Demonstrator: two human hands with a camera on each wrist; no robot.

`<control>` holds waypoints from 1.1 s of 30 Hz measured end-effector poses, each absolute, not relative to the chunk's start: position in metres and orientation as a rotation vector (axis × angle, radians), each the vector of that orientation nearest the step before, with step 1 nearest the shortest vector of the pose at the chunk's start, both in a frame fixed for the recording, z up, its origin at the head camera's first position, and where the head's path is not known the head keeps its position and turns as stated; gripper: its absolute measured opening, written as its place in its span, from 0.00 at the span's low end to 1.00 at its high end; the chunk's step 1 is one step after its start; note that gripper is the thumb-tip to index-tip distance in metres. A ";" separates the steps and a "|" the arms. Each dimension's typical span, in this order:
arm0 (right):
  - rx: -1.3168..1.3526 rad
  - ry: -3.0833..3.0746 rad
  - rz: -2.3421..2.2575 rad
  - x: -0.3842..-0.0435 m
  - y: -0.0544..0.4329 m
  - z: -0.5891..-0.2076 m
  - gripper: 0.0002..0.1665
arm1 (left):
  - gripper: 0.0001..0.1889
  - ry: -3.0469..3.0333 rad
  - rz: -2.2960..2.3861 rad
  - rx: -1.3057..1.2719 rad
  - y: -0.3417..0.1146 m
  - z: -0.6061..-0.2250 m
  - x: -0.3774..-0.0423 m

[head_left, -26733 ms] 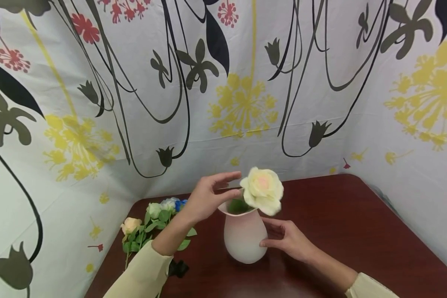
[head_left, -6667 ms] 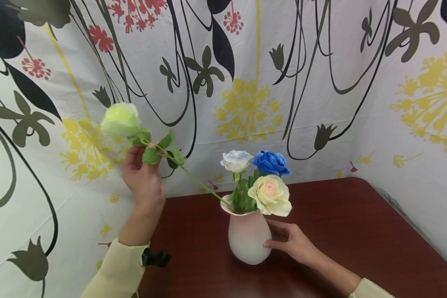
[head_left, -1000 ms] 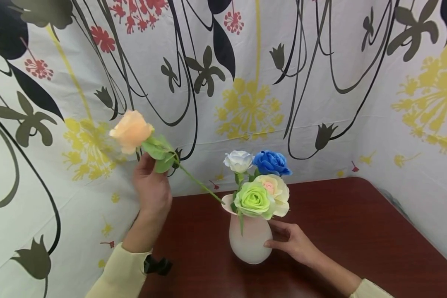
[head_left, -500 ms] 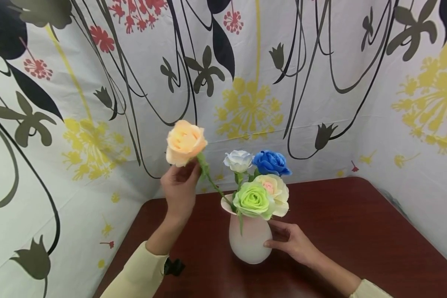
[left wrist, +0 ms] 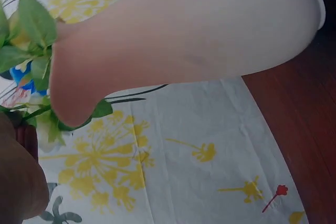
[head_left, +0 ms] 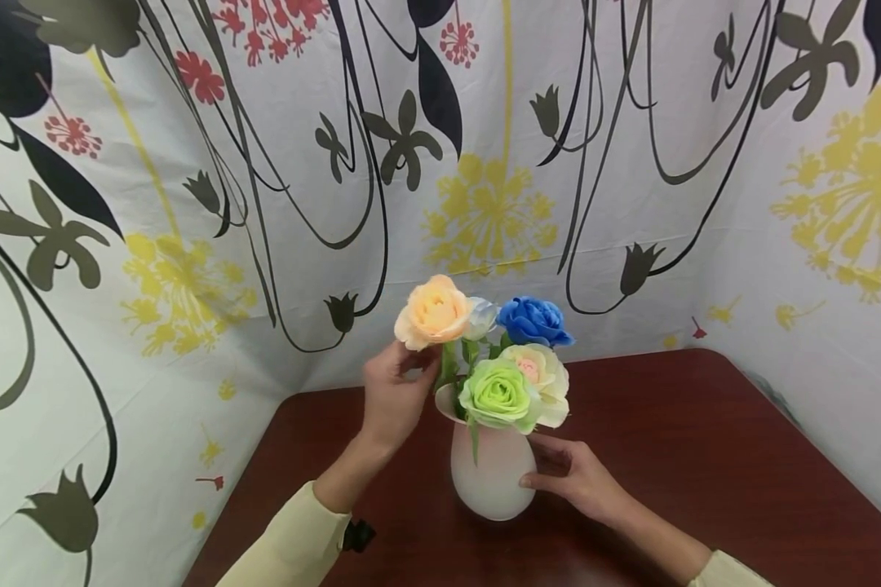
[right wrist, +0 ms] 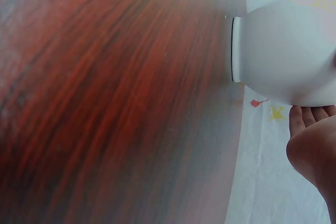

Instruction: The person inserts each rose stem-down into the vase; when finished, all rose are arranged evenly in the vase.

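A white-and-pink vase point(head_left: 488, 481) stands upright on the table. It holds a blue rose point(head_left: 534, 320), a cream rose point(head_left: 555, 383), a green rose point(head_left: 499, 393) and a pale white rose point(head_left: 482, 318), partly covered. Between thumb and fingers, my left hand point(head_left: 396, 395) pinches a peach rose point(head_left: 435, 312) just under its bloom, at the left of the vase mouth; its lower stem is hidden. In the left wrist view the vase point(left wrist: 184, 30) appears sideways, with my left hand point(left wrist: 21, 174) near its rim. My right hand point(head_left: 583, 481) holds the vase's right side, thumb in front and fingers behind.
The dark red wooden table point(head_left: 668, 440) extends on both sides of the vase. A white curtain with printed flowers point(head_left: 301, 163) hangs close around its back and sides. A small black object point(head_left: 358, 535) shows beside the left sleeve point(head_left: 301, 534).
Over the last second my left hand has brought the peach rose rightward and down to the vase. Earlier, the white, blue and green roses went in. My right hand has stayed on the vase.
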State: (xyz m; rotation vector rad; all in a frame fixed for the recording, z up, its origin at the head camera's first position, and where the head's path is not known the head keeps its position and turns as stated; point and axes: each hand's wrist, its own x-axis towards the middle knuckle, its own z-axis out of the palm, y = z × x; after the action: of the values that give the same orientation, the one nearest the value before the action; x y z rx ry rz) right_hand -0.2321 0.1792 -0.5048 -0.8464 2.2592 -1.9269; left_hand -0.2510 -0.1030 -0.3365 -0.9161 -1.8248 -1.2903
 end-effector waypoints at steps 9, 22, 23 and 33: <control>-0.823 2.266 -1.920 -0.231 0.180 -0.504 0.39 | 0.14 -2.038 -1.040 -0.946 -0.091 -0.351 -0.247; -0.808 2.290 -1.913 -0.229 0.180 -0.504 0.41 | 0.06 -2.178 -1.156 -0.824 -0.131 -0.366 -0.242; -0.808 2.292 -1.914 -0.229 0.180 -0.504 0.41 | 0.06 -2.179 -1.185 -0.813 -0.135 -0.368 -0.241; -0.798 2.348 -1.886 -0.226 0.180 -0.500 0.40 | 0.10 -2.250 -1.288 -0.610 -0.167 -0.394 -0.239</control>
State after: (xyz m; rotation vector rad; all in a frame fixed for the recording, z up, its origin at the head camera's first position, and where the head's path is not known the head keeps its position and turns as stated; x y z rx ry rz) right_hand -0.2258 0.1799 -0.4997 -0.7980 2.3478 -1.8862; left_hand -0.2391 -0.1666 -0.3937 -0.6100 -2.2497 -1.2885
